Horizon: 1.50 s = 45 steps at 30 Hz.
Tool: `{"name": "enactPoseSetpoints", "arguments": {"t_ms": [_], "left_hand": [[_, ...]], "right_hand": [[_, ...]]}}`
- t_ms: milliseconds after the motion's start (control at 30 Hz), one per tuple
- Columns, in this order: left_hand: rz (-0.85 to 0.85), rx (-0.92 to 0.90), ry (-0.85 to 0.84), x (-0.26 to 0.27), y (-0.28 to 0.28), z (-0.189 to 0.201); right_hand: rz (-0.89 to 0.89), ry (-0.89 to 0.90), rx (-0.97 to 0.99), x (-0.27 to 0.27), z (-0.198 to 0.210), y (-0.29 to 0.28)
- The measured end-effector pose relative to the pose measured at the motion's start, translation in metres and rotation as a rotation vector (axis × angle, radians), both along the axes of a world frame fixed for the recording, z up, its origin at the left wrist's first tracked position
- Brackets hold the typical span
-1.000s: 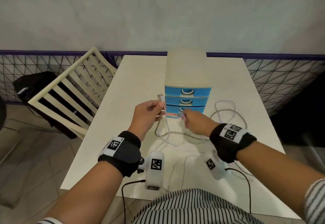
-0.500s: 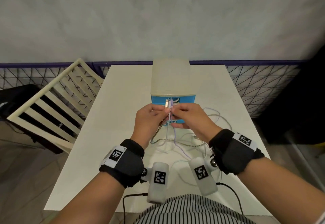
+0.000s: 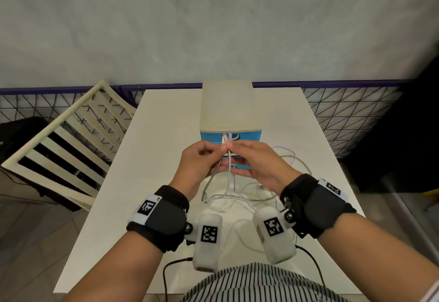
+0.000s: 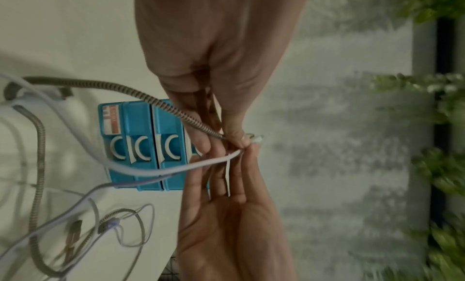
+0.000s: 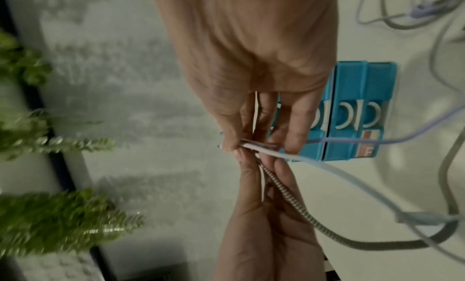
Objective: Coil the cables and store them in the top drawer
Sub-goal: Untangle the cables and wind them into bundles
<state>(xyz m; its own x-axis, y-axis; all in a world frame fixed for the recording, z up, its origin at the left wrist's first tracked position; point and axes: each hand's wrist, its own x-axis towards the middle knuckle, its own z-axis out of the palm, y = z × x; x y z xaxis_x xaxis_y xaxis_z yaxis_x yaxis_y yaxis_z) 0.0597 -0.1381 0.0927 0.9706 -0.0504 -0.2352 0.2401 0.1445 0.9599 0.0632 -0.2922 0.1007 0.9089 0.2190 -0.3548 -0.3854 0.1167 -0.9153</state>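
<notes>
Both hands meet above the table in front of the blue drawer unit (image 3: pixel 225 107), whose drawers are closed. My left hand (image 3: pixel 217 151) pinches the plug end of a grey braided cable (image 3: pixel 213 176) (image 4: pixel 176 114). My right hand (image 3: pixel 235 147) pinches the ends of a white cable (image 3: pixel 229 171) (image 5: pixel 302 158) and a lilac cable (image 5: pixel 377 141). The three ends are held side by side, poking up past the fingertips. The rest of the cables hangs down and lies in loose tangled loops (image 3: pixel 237 197) on the table between my wrists and to the right of the unit.
The white table (image 3: pixel 166 135) is bare to the left of the drawer unit. A cream slatted chair (image 3: pixel 71 140) stands off its left edge. A wire mesh fence (image 3: pixel 344 111) runs behind the table, and a dark object (image 3: pixel 403 147) stands on the right.
My right hand lifted from the table with the white and lilac cable ends and joined my left hand holding the braided cable. Over the last half second the hands stayed together.
</notes>
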Motion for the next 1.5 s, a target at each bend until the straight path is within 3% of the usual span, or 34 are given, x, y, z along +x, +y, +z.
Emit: {"name": "enactPoseSetpoints", "arguments": {"t_ms": [200,367,633,767,833,933,1100,1233,1500], "left_hand": [[-0.019,-0.054,0.107,0.01,0.003,-0.005],[-0.081,0.05,0.172,0.014,0.0,-0.011],[-0.334,0.123,0.194,0.006,-0.016,-0.013],[-0.348,-0.01,0.223,0.001,-0.027,-0.007],[-0.398,0.022,0.226,0.0,-0.025,-0.001],[-0.479,0.053,0.187,-0.001,-0.023,0.003],[-0.536,0.157,0.041,-0.004,-0.024,0.005],[-0.685,0.247,0.022,-0.014,-0.013,-0.001],[-0.683,0.586,-0.06,-0.022,0.027,-0.04]], "right_hand": [[0.011,0.042,0.071,0.006,-0.005,0.006],[-0.037,0.079,0.121,0.006,-0.008,0.012],[-0.106,0.027,-0.087,0.005,-0.003,0.017],[0.019,0.103,-0.055,0.005,-0.005,0.014],[0.082,0.125,-0.027,0.006,-0.005,0.009],[0.031,0.057,0.044,0.01,-0.002,0.004],[-0.178,-0.016,0.311,0.017,0.004,-0.006],[-0.325,-0.075,0.45,0.027,0.006,-0.035],[-0.303,-0.145,0.187,0.033,0.002,-0.084]]}}
